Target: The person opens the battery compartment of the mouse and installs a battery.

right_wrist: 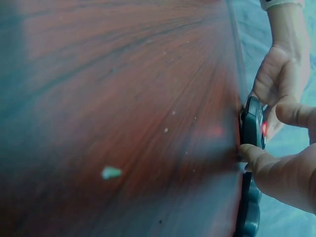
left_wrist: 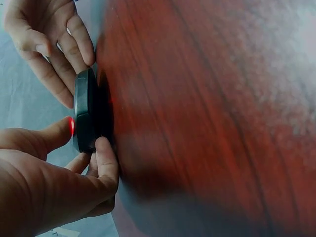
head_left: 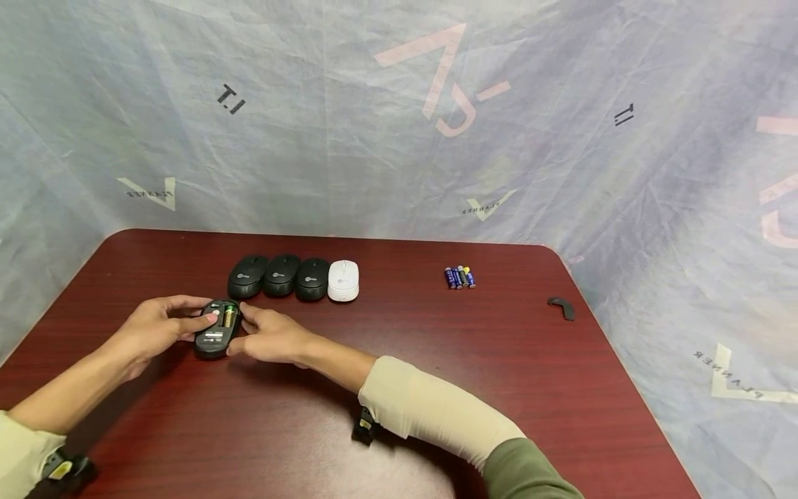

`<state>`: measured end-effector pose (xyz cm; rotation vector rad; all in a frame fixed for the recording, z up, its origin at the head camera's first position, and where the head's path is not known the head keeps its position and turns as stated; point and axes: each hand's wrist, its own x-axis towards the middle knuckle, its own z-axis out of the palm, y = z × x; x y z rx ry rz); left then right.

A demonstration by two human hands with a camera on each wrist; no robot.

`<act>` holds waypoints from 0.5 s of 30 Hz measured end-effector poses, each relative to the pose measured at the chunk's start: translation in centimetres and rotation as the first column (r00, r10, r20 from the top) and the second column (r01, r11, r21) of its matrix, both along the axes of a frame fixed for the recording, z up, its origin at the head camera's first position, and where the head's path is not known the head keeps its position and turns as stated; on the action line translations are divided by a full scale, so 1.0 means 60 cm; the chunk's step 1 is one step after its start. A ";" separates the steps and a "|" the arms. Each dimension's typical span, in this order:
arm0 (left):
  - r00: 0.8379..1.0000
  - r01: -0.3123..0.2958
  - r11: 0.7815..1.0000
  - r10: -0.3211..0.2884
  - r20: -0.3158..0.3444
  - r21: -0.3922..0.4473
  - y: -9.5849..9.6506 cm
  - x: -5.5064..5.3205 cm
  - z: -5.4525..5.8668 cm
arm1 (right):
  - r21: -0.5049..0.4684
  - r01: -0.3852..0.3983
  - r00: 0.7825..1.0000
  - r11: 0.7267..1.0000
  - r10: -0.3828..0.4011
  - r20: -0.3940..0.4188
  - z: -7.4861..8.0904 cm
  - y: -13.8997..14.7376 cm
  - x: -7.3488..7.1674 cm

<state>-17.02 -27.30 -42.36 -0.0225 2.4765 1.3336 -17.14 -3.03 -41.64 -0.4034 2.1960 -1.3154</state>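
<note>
A black computer mouse lies underside up in front of the person, its battery compartment uncovered and a green-and-gold battery visible inside. The left hand pinches the mouse from the left, thumb on the underside and fingers beneath the edge. A red glow lights that thumb's tip in the left wrist view. From the other side comes the right hand, its fingertips touching the mouse's right edge. The right thumb stands raised above the mouse, apart from it.
Behind the hands, three black mice and a white mouse form a row. Several small batteries lie together farther right. Near the table's right edge is a dark curved piece. Grey printed cloth hangs around the red-brown table.
</note>
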 end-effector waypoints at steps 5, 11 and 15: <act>1.000 -0.009 1.000 0.010 -0.022 0.009 -0.001 0.001 0.002 | -0.014 -0.014 1.000 1.000 0.014 -0.009 0.004 0.013 0.003; 0.989 -0.072 0.997 0.068 -0.129 -0.022 0.002 0.002 0.010 | -0.036 -0.054 0.998 0.998 0.053 -0.031 0.004 0.037 0.012; 0.959 -0.137 0.989 0.118 -0.256 -0.055 0.008 0.005 0.015 | -0.054 -0.062 0.998 0.997 0.060 -0.035 0.004 0.057 0.015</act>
